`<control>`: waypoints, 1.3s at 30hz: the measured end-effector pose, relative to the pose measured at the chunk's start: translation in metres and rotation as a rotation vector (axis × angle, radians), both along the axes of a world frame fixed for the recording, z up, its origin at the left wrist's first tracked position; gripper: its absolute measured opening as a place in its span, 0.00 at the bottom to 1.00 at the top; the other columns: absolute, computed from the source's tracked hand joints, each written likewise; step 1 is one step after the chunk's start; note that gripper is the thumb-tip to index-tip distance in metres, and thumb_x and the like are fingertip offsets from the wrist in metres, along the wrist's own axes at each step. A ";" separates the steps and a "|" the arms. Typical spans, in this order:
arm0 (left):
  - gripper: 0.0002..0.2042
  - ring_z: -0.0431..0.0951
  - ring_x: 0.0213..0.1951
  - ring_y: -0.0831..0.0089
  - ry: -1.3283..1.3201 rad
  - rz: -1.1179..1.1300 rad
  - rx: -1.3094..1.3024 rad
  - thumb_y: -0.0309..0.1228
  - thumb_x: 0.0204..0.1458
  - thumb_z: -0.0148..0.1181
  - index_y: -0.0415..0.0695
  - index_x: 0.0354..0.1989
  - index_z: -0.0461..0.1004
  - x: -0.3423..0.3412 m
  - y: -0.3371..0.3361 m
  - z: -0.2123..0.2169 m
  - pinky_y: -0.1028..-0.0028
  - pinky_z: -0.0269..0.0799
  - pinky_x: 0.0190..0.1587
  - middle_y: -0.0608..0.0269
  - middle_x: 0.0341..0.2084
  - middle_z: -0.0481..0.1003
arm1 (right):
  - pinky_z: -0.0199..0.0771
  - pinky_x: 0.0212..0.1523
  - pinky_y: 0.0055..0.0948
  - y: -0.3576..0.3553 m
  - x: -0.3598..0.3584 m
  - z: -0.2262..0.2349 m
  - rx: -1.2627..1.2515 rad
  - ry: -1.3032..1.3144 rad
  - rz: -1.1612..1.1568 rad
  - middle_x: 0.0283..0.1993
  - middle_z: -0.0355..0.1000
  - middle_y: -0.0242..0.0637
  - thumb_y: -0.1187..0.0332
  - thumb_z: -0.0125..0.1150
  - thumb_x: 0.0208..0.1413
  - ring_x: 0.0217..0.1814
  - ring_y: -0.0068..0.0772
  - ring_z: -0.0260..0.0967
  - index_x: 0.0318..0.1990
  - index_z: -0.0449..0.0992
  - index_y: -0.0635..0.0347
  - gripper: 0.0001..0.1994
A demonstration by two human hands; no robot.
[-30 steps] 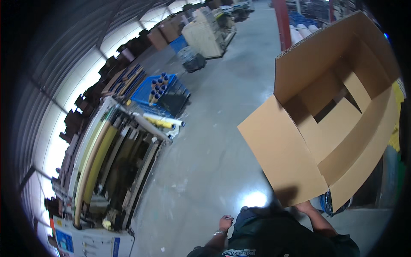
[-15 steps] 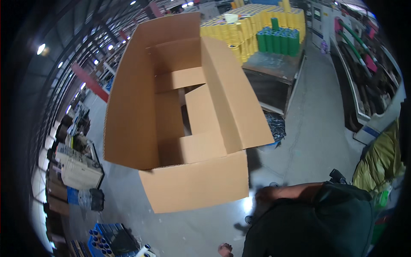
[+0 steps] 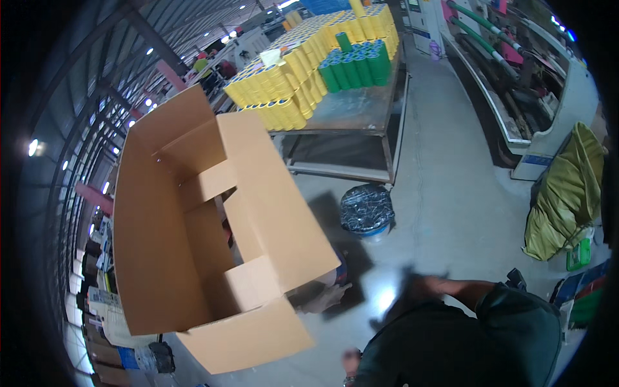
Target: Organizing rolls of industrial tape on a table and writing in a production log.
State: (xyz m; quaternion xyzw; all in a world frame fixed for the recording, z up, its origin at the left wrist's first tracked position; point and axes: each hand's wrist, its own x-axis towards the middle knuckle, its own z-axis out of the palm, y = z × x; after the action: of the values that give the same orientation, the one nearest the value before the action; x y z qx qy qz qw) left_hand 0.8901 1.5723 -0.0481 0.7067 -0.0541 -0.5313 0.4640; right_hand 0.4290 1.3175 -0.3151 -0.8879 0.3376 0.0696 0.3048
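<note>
A large open cardboard box fills the left half of the view, tilted, with its top flaps spread. Its bottom flaps leave a dark gap between them. My left hand hangs low by my dark shirt, to the right of the box and apart from it; its fingers are small and blurred. My right hand is in front of my body, dark and smeared, with its fingers hidden. Neither hand touches the box. Below the box's right flap shows a grey shape that I cannot make out.
Yellow spools and green spools stand packed on a metal table. A tub wrapped in black plastic sits on the floor. At the right are a long machine and an olive sack.
The box has shifted left and lower in view, and the spool table has shifted left too. The black-wrapped tub and the grey shape beneath the flap show more fully now.
</note>
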 end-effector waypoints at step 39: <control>0.12 0.73 0.21 0.70 0.264 -0.386 0.147 0.24 0.52 0.57 0.39 0.45 0.68 -0.088 -0.225 -0.064 0.72 0.68 0.20 0.62 0.23 0.72 | 0.77 0.44 0.34 0.026 -0.174 0.209 0.343 -0.201 -1.009 0.36 0.81 0.37 0.54 0.65 0.47 0.39 0.35 0.78 0.41 0.85 0.48 0.15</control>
State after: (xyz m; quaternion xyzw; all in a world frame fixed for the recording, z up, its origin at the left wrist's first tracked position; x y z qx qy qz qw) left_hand 0.8016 1.3477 -0.1117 0.6398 -0.0882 -0.7002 0.3042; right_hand 0.2549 1.3436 -0.1064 -0.5553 0.6750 -0.1164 0.4716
